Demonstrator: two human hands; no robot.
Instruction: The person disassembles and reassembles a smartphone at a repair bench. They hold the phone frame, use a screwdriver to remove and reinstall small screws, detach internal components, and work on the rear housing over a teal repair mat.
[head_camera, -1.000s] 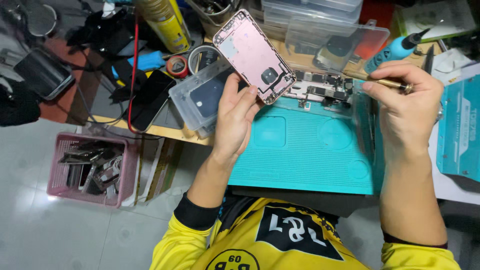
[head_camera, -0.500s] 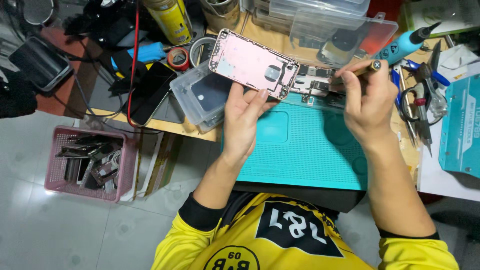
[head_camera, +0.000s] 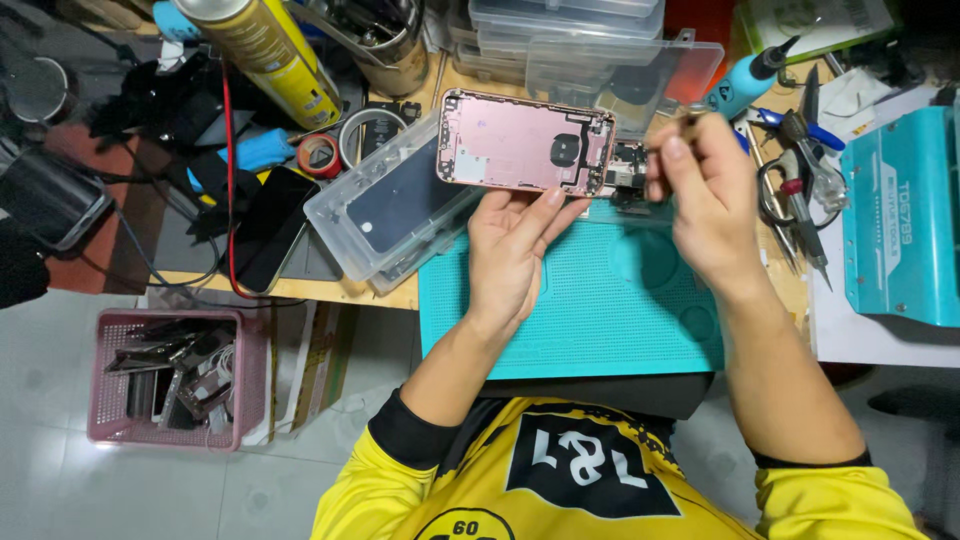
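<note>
Housing: one pink phone housing (head_camera: 524, 143), inside face up, is held level above the far edge of the teal mat (head_camera: 570, 300), just beside the clear tray (head_camera: 385, 205).
Left hand: the left hand (head_camera: 515, 250) is set under the housing's near edge, fingers spread and propping it from below.
Right hand: the right hand (head_camera: 705, 195) is at the housing's right end, thumb and forefinger pressed together on a thin tool; the tip is blurred, so it is probably tweezers.
Handling: the housing is judged light, stiff and smooth, so likely slippery; the small parts at its right end look fragile. It is best gripped by its long edges, clear of those parts.
Counts: one housing, one mat and one clear tray with a dark panel in it are seen; one yellow can (head_camera: 262, 55), one tape roll (head_camera: 320, 155) and one pink basket (head_camera: 165, 378) on the floor.
</note>
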